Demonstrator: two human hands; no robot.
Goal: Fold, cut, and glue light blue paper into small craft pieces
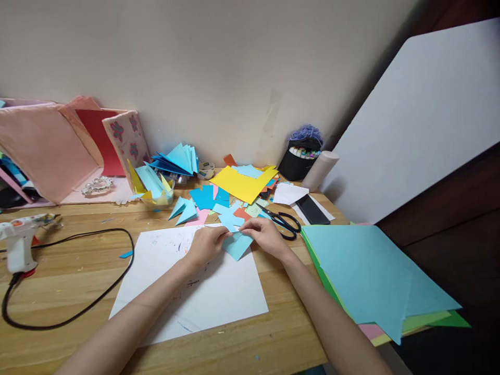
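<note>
Both hands hold a small light-blue piece of paper (238, 247) over the far right part of a marked white sheet (211, 291). My left hand (207, 244) pinches its left edge with closed fingers. My right hand (265, 235) grips its upper right edge between thumb and fingers. Just beyond the hands lie paper scraps, among them a folded light-blue piece (184, 209) and a blue one (209, 198). Black-handled scissors (287, 224) rest right beside my right hand.
A white glue gun (19, 239) with a looping black cord (127, 276) is at left. Coloured sheets (367, 265) overhang the right edge. A plastic cup of paper pieces (160, 197), yellow paper (244, 182), a phone (312, 209) and a black pen holder (297, 164) stand or lie farther back.
</note>
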